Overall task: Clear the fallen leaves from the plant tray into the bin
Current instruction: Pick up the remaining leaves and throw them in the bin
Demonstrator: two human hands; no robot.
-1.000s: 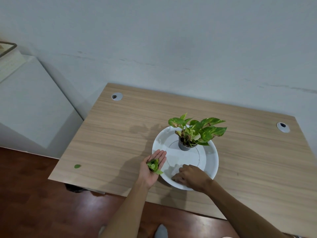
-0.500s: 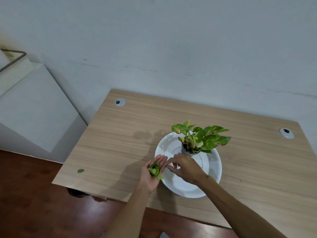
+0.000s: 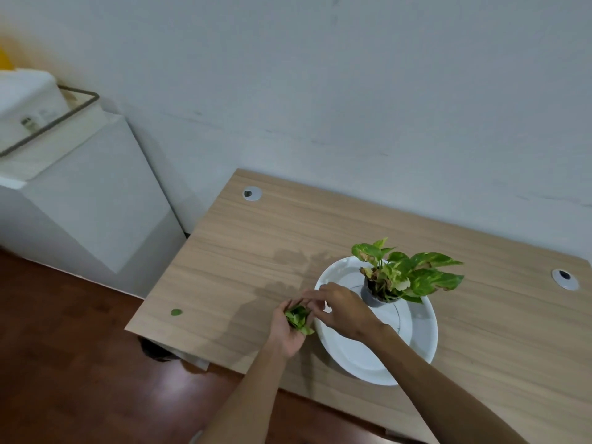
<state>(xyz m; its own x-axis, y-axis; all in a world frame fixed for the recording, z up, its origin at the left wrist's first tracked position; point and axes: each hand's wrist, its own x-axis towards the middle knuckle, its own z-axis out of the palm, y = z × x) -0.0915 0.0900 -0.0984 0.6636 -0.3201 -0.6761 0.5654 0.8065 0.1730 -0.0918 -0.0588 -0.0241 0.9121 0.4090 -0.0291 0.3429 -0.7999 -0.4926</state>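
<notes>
A round white tray (image 3: 358, 357) lies on the wooden desk (image 3: 262, 251) with a small potted plant (image 3: 397, 277) standing in its far half. My left hand (image 3: 286, 334) is cupped palm up just left of the tray's rim, holding a small bunch of green leaves (image 3: 298, 318). My right hand (image 3: 344, 310) hovers over the tray's left edge, its fingertips reaching onto the leaves in my left palm. A single green leaf (image 3: 176, 312) lies near the desk's left corner. No bin is clearly visible.
A white cabinet (image 3: 80, 203) stands left of the desk with a white box (image 3: 28, 94) on top. Two cable grommets (image 3: 252, 193) sit in the desk's back corners. Dark wooden floor (image 3: 64, 363) runs below, with a dark object (image 3: 153, 349) under the desk's corner.
My right hand left the tray's near rim and came up to my left palm. My left fingers have curled around the leaves. The view has shifted left.
</notes>
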